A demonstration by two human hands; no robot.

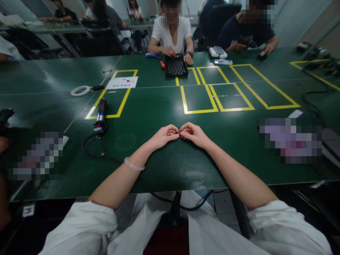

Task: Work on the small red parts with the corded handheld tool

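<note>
My left hand point(167, 135) and my right hand point(193, 134) meet fingertip to fingertip above the green table point(170, 163), both closed in a pinch. Between the fingertips shows a tiny red piece point(178, 132) with a dark part beside it. It is too small and too covered by fingers to tell its kind. A pale translucent bangle point(134, 165) circles my left wrist.
A black cylindrical device point(101, 110) with a cable lies to the left. Yellow tape point(200, 112) outlines areas beyond my hands, one partly under a white sheet point(122, 82). Across the table, a person in white point(172, 33) works at a black tray point(176, 75). Blurred items flank me.
</note>
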